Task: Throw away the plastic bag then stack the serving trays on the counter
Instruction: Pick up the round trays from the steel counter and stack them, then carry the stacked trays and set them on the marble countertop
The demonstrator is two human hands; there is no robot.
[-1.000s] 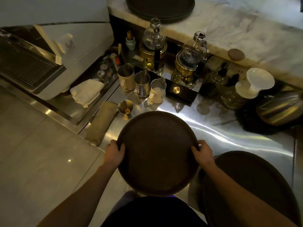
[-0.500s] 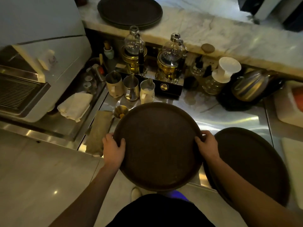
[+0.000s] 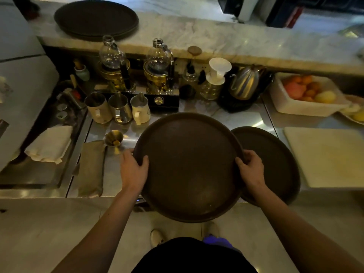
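Observation:
I hold a round dark brown serving tray [image 3: 189, 166] level above the steel worktop's front edge. My left hand [image 3: 134, 170] grips its left rim and my right hand [image 3: 251, 169] grips its right rim. A second round brown tray [image 3: 275, 160] lies flat on the steel worktop just right of it, partly under the held tray and jutting over the front edge. A stack of similar brown trays [image 3: 96, 18] rests on the raised marble counter [image 3: 226, 38] at the far left. No plastic bag is in view.
Between me and the marble counter stand two glass siphon brewers [image 3: 157, 66], three metal pitchers [image 3: 118, 109], a small metal cup [image 3: 113, 137], a kettle [image 3: 244, 83] and a white dripper [image 3: 218, 71]. A fruit tub [image 3: 307, 95] and a white cutting board [image 3: 327, 156] sit right. Folded cloths [image 3: 49, 143] lie left.
The view has pulled back and shifted right, bringing the marble counter's tray stack and the fruit tub into sight. Held in both hands, the tray has moved right, overlapping the tray on the worktop.

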